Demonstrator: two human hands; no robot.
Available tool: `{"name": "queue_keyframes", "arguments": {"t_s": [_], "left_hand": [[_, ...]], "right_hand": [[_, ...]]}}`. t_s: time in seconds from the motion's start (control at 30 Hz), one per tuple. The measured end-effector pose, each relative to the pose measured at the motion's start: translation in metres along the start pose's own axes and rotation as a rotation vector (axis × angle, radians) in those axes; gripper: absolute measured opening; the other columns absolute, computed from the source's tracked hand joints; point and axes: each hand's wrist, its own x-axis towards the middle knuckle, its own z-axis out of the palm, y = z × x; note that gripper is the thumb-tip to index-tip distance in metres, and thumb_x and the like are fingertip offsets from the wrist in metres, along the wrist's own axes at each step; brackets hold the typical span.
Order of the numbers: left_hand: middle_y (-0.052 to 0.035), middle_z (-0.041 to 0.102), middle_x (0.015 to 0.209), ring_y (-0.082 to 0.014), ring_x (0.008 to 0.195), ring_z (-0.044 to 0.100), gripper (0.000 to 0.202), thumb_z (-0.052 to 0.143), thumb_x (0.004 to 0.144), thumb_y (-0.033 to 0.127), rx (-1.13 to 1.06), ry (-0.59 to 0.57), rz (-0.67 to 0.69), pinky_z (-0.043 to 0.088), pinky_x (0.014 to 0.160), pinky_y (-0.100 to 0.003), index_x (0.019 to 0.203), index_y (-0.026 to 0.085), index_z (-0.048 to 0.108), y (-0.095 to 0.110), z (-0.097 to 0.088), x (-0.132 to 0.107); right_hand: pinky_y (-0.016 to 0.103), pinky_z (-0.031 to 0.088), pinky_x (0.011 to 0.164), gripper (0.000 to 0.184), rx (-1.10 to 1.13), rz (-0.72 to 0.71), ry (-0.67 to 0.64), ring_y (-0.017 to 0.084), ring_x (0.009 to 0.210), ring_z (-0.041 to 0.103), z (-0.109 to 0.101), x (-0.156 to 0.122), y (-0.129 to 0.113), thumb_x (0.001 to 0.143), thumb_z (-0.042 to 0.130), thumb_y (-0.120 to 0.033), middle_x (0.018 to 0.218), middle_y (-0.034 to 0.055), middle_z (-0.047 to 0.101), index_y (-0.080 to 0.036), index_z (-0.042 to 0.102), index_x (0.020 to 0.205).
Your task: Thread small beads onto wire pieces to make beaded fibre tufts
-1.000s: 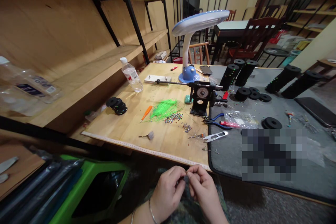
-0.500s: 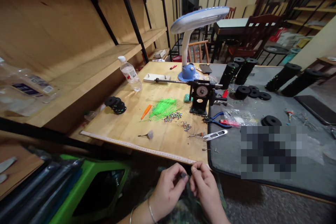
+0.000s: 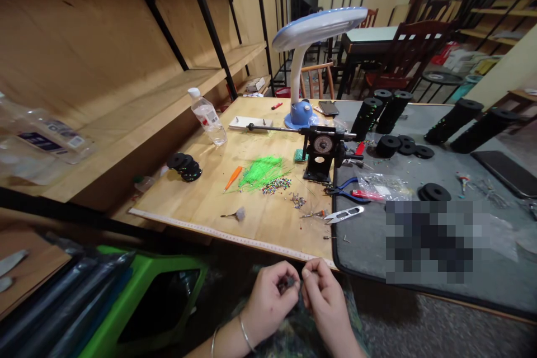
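Note:
Just in front of the table's near edge, both hands are raised close together, fingertips almost meeting. My left hand (image 3: 272, 297), with a bangle at the wrist, is curled closed around a small dark bundle (image 3: 286, 283) whose kind I cannot make out. My right hand (image 3: 325, 295) is pinched shut beside it; anything between its fingertips is too small to see. On the table beyond them lie a small feathery tuft (image 3: 239, 214) on a thin stem, white thread snips (image 3: 344, 215), an orange-handled piece (image 3: 315, 214) and a pile of small metal bits (image 3: 298, 201).
Green strands (image 3: 263, 172), colourful beads (image 3: 277, 185) and an orange pointed tool (image 3: 232, 178) lie mid-table. Behind stand a black winding device (image 3: 319, 151), a lamp (image 3: 301, 113) and a water bottle (image 3: 208, 116). Blue-handled pliers (image 3: 347, 190) and black foam spools (image 3: 366, 118) occupy the grey mat (image 3: 364, 257).
My right hand has shifted slightly left, narrowing the gap between the hands. The left hand has turned a little, and the dark bundle sits deeper within its fingers.

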Motion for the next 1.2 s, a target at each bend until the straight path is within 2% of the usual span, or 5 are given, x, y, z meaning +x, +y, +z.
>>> {"name": "queue_keyframes", "arguments": {"t_s": [0.23,0.37,0.53,0.87,1.2], "left_hand": [[-0.0018,0.061,0.062,-0.0129,0.058,0.051,0.015,0.06,0.078,0.026,-0.01,0.031,0.008,0.039,0.056,-0.022,0.07,0.015,0.066,0.004,-0.004,0.001],[-0.0001,0.058,0.068,-0.0113,0.059,0.052,0.016,0.064,0.078,0.031,-0.224,0.046,-0.059,0.042,0.056,-0.021,0.078,0.015,0.059,0.003,-0.012,0.002],[0.0025,0.055,0.063,-0.0082,0.052,0.049,0.025,0.063,0.08,0.038,-0.39,0.049,-0.121,0.04,0.052,-0.02,0.075,0.015,0.055,0.003,-0.015,0.005],[0.0003,0.059,0.078,-0.0037,0.051,0.045,0.029,0.065,0.079,0.04,-0.591,0.285,-0.167,0.027,0.044,-0.016,0.088,0.016,0.054,-0.005,-0.018,0.012],[0.0024,0.056,0.066,-0.0034,0.046,0.042,0.021,0.065,0.075,0.03,-0.549,0.035,-0.31,0.021,0.043,-0.018,0.075,0.015,0.05,-0.005,-0.015,0.004]], "right_hand": [[0.02,0.029,0.046,0.031,-0.016,-0.016,-0.035,0.011,0.05,0.036,-0.004,0.0,-0.012,0.086,0.055,-0.049,0.057,-0.0067,0.041,-0.018,0.053,0.078],[0.021,0.03,0.05,0.021,-0.172,-0.047,-0.073,0.012,0.053,0.037,-0.011,0.001,-0.015,0.083,0.057,-0.036,0.057,-0.0058,0.042,-0.016,0.059,0.076],[0.022,0.026,0.049,0.017,-0.28,-0.085,-0.091,0.011,0.051,0.034,-0.011,0.001,-0.016,0.077,0.054,-0.023,0.054,-0.0065,0.038,-0.019,0.049,0.061],[0.023,0.024,0.049,0.015,-0.427,-0.156,-0.026,0.011,0.051,0.034,-0.019,0.0,-0.02,0.068,0.048,-0.014,0.053,-0.0061,0.035,-0.021,0.039,0.058],[0.023,0.024,0.049,0.024,-0.253,-0.02,0.001,0.011,0.05,0.03,-0.02,0.008,-0.009,0.078,0.056,-0.037,0.054,-0.0068,0.033,-0.016,0.058,0.067]]}}
